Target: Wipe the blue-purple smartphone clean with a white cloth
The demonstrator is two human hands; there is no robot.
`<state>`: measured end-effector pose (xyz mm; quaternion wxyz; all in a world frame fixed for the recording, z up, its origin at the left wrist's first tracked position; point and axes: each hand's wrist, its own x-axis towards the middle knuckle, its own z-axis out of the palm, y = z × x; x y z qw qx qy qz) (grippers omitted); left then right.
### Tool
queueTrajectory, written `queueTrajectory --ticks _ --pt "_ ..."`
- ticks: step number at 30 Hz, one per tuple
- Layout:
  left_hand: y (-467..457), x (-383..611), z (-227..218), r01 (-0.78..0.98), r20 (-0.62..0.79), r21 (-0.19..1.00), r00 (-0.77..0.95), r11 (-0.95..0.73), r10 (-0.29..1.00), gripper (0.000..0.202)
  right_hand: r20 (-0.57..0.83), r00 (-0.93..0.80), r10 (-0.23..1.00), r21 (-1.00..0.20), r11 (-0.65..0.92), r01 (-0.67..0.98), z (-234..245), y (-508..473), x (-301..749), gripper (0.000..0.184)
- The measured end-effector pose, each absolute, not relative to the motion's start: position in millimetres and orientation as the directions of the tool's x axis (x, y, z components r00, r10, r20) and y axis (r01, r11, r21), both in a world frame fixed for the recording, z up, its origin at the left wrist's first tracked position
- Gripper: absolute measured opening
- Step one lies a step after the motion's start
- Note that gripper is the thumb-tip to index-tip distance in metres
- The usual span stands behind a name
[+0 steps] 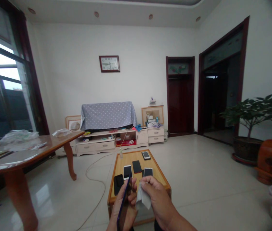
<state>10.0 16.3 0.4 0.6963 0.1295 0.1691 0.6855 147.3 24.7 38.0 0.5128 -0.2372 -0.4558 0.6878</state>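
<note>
My left hand (131,195) is wrapped round a dark smartphone (124,200), which is tilted so that I see it nearly edge-on. Pinched between the fingers of my right hand (156,194) is a white tissue (143,198), hanging just right of the phone. Both hands are over the near end of a low wooden table (123,156). On it lie a black phone (118,183), a white phone (127,172), a dark phone (137,166) and another white phone (148,172), partly hidden by my right hand. Farther back, a white phone (146,155) rests on something dark.
A small clear bottle (120,153) stands at the table's far left corner. A cable (104,189) runs over the floor on the left, near a larger wooden table (54,142) with plastic bags. A potted plant (249,125) and wooden chair (270,160) are on the right.
</note>
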Motion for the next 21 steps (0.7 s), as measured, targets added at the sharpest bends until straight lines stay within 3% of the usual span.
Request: queueTrajectory --ticks 10,18,21 --pt "5.1 20.6 -9.5 -0.964 0.037 0.262 0.068 0.056 0.997 0.019 0.24 -0.216 0.947 -0.877 0.116 -0.466 51.0 50.2 156.5 0.031" --pt "6.6 28.3 -16.1 -0.958 -0.013 0.254 0.137 0.136 0.99 0.008 0.336 -0.296 0.894 -0.936 0.281 -0.214 60.4 48.0 151.7 0.025" --pt "2.5 30.4 -15.5 -0.96 0.032 0.22 0.182 0.171 0.983 0.005 0.39 -0.296 0.872 -0.919 0.351 -0.178 62.5 53.0 151.4 0.022"
